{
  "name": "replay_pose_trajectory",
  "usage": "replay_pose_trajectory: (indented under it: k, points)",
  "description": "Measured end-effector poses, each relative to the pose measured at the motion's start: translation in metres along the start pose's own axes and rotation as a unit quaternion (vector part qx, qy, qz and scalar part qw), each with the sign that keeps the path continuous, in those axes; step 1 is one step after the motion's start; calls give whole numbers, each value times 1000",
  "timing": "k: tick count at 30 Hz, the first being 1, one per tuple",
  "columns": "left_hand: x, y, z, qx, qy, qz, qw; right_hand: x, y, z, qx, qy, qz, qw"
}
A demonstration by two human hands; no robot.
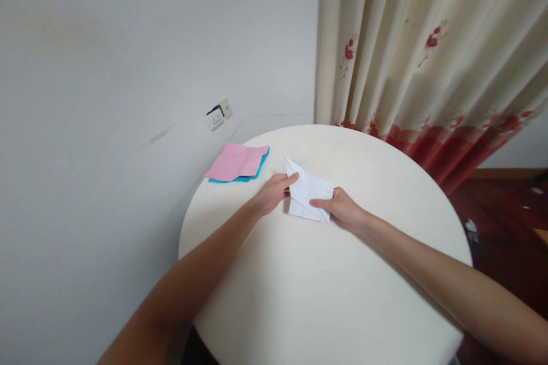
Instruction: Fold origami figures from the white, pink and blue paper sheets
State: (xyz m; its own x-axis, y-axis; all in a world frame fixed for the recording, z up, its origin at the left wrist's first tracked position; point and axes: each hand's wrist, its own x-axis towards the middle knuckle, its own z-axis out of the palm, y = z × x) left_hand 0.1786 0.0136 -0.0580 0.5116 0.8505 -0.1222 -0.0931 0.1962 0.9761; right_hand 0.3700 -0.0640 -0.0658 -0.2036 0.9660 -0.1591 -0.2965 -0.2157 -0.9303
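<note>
White folded paper [309, 193] lies on the round cream table [342, 296], pinched by left hand [273, 193] and right hand [342, 209]; pink sheet [236, 162] beyond, curtain [428, 51] behind.

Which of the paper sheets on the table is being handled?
The white folded paper, pinched between the left hand and right hand. The pink sheet and blue sheet beneath it lie untouched, stacked apart.

Matt white paper [309, 194], smooth cream table [325, 296], cloth curtain [428, 51]
</note>
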Motion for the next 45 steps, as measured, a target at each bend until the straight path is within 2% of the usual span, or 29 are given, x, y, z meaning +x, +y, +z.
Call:
replay_pose_trajectory:
  k: [4,12,18,24,29,31,33,36,38,41,43,45]
  points:
    - [-4,-9,6,21,-28,-21,999,1,1,0,-4,-1,-2,1000]
    - [-5,-13,11,16,-13,-20,1000,3,4,0,3,-4,-1,1000]
    - [1,-14,8,8,78,35,996,5,3,-6,-66,-8,14,998]
    - [7,-11,3,-37,164,102,981,5,0,-9,-100,22,-6,995]
    - [9,-9,3,-76,204,125,968,9,0,-15,-134,26,-22,990]
    - [9,-8,3,-87,213,128,965,13,0,-21,-170,55,-47,983]
    - [9,-7,5,-89,216,130,964,18,-3,-28,-207,120,-85,967]
    - [8,-8,8,-82,202,130,967,21,-9,-32,-197,181,-110,957]
    - [7,-11,10,-79,187,133,970,19,-11,-28,-151,167,-94,970]
    - [5,-16,12,-75,162,135,975,14,-8,-17,-79,72,-65,992]
    - [5,-20,13,-69,150,120,979,11,-4,-10,-50,13,-48,998]
    - [4,-23,15,-67,137,100,983,10,0,-7,-47,-1,-34,998]
